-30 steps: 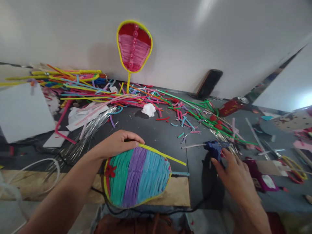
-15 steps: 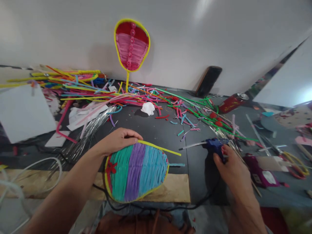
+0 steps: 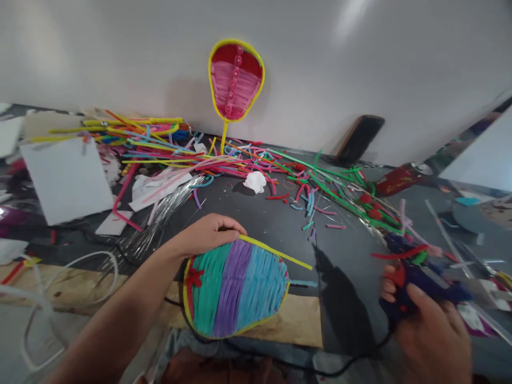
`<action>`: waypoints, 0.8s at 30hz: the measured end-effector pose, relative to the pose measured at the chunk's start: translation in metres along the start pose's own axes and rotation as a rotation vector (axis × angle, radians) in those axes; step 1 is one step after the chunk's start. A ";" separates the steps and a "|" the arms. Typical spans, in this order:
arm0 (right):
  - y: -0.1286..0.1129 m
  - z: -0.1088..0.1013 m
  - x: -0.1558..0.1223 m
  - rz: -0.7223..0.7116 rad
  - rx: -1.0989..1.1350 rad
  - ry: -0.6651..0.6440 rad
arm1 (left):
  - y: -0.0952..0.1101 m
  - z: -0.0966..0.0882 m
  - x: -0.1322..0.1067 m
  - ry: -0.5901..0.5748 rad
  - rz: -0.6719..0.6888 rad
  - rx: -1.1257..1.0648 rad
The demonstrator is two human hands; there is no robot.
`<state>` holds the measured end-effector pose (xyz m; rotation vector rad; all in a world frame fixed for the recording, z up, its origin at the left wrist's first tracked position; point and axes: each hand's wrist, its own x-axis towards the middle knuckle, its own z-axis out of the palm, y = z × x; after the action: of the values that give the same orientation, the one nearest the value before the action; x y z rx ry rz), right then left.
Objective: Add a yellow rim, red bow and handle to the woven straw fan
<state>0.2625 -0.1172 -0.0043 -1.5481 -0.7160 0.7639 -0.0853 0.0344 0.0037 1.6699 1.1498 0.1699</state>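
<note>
My left hand (image 3: 208, 233) grips the top edge of a leaf-shaped pipe-cleaner piece (image 3: 236, 288) with green, purple and blue bands and a yellow rim. A loose yellow pipe cleaner (image 3: 280, 253) runs along its upper edge. My right hand (image 3: 432, 330) is closed round the handle of a blue glue gun (image 3: 424, 282), lifted off the dark table (image 3: 280, 224) at the lower right. A red and a green pipe cleaner (image 3: 400, 250) cling to the gun, which is blurred by motion. Its black cord (image 3: 344, 365) trails left below the leaf piece.
A finished red and pink leaf on a yellow stem (image 3: 236, 80) leans on the wall. Heaps of coloured pipe cleaners (image 3: 180, 149) cover the back of the table. A crumpled white tissue (image 3: 255, 181), a white sheet (image 3: 66, 178), a red can (image 3: 398, 180) and clear sticks (image 3: 160, 213) lie about.
My right hand closed on the blue glue gun and lifted it off the table toward me. The left hand stayed on the leaf piece. The view shifted slightly left.
</note>
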 end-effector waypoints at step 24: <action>-0.006 0.050 -0.043 0.075 -0.245 -0.762 | 0.004 0.001 -0.003 -0.018 0.045 0.002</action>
<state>0.1968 -0.1214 0.0011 -1.4917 -1.3500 1.3900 -0.0840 0.0311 0.0076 1.6968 1.1000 0.1817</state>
